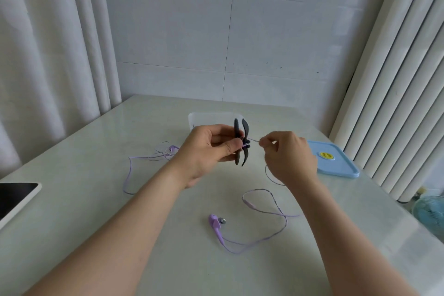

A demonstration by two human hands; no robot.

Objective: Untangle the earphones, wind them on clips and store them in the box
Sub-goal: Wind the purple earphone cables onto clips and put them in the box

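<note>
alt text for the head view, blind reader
Left hand holds a dark clip over a table while the right hand pinches the purple earphone cord running to it. An earbud lies nearer; clear box behind, blue lid at right.

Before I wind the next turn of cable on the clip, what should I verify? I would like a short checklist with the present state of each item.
1. The left hand holds the clip securely: ok.
2. The right hand pinches the purple cable close to the clip: ok.
3. The slack cable on the table is free of knots: cannot tell; it crosses itself in a loop.
4. The earbuds lie free, with nothing on them: ok.
5. The box is open, with the blue lid set aside: ok.
6. The second earphones are untangled: not ok.
</note>
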